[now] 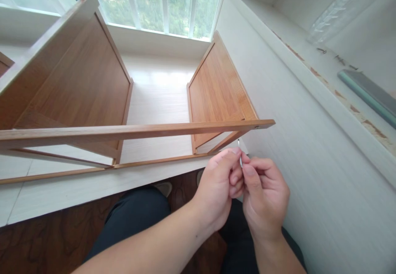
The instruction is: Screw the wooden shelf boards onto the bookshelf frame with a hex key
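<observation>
While both the left hand [218, 189] and right hand [262, 195] pinch it, the thin silver metal key [239, 152] above their fingertips looks light, stiff and slippery, best gripped mid-shank.

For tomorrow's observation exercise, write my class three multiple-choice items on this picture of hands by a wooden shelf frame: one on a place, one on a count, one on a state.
1. Where is the small thin silver metal piece?
A. Pinched between the fingertips of both hands
B. Lying on the window sill
C. Stuck in a panel

2. How many upright brown wooden panels of the light brown wooden shelf frame are in view?
A. One
B. Two
C. Four

3. How are the left hand and the right hand placed?
A. Far apart
B. Flat on the floor
C. Together, fingertips meeting

Answers:
1 A: the metal piece sticks up from where the fingertips meet.
2 B: the left panel and the right panel stand at either side.
3 C: both hands close in on the piece below the frame's rail end.
</observation>
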`<move>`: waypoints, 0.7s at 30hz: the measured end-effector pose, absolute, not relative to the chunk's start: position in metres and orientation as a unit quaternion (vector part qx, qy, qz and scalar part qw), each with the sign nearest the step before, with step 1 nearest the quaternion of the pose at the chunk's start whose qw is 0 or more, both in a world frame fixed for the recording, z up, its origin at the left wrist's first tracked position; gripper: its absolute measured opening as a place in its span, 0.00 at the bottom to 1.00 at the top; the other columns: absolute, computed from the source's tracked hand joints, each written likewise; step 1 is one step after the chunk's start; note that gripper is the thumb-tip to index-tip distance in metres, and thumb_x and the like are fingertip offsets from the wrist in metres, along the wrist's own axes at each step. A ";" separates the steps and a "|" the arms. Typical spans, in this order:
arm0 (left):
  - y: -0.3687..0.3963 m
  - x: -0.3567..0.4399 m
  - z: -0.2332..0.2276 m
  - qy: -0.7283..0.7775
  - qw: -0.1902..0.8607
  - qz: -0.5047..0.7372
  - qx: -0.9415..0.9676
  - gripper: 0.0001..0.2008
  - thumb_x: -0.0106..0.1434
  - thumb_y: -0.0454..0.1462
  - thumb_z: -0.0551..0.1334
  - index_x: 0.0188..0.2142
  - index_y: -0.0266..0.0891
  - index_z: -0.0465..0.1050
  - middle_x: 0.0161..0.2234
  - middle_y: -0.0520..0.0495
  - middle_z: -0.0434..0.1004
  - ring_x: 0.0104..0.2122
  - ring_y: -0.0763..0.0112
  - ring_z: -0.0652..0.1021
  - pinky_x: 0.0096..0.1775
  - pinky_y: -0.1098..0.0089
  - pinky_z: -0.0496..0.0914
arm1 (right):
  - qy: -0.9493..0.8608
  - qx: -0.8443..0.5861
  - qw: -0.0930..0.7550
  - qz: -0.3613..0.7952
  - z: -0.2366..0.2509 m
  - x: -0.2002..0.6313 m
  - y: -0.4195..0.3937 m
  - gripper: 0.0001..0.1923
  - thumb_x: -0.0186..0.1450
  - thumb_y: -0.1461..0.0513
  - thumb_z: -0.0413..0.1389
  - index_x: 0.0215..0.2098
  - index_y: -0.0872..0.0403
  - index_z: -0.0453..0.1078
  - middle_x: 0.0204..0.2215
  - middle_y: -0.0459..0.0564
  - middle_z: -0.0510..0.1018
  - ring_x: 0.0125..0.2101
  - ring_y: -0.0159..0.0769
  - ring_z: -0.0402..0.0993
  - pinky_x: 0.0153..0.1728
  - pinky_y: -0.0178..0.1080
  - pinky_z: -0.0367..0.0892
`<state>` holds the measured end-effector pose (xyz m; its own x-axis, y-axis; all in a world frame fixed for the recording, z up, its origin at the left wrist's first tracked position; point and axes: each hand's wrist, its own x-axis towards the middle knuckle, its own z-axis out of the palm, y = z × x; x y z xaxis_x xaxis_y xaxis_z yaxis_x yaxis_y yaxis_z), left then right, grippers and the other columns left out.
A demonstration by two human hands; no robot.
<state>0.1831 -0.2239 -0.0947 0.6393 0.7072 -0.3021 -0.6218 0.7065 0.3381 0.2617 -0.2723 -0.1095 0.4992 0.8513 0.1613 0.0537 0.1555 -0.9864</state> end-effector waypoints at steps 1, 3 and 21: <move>-0.224 0.186 -0.096 0.207 0.898 0.374 0.103 0.17 0.61 0.48 0.66 0.30 0.37 0.69 0.14 0.62 0.52 0.14 0.84 0.52 0.18 0.80 0.49 | -0.400 -0.577 0.650 0.292 -0.110 0.262 -0.272 0.07 0.68 0.58 0.60 0.36 0.53 0.69 0.22 0.43 0.76 0.16 0.27 0.70 0.16 0.29 0.66; -0.224 0.190 -0.098 0.201 0.894 0.385 0.106 0.18 0.60 0.50 0.67 0.30 0.37 0.68 0.14 0.62 0.52 0.13 0.85 0.51 0.17 0.80 0.48 | -0.409 -0.587 0.647 0.264 -0.112 0.264 -0.271 0.09 0.67 0.57 0.61 0.35 0.54 0.69 0.22 0.43 0.76 0.16 0.27 0.70 0.16 0.28 0.66; -0.219 0.181 -0.101 0.158 0.865 0.415 0.232 0.18 0.62 0.49 0.66 0.32 0.37 0.68 0.15 0.61 0.55 0.15 0.85 0.53 0.18 0.79 0.46 | -0.500 -0.542 0.654 0.171 -0.139 0.271 -0.269 0.07 0.68 0.58 0.59 0.39 0.54 0.70 0.31 0.47 0.77 0.28 0.31 0.73 0.27 0.33 0.73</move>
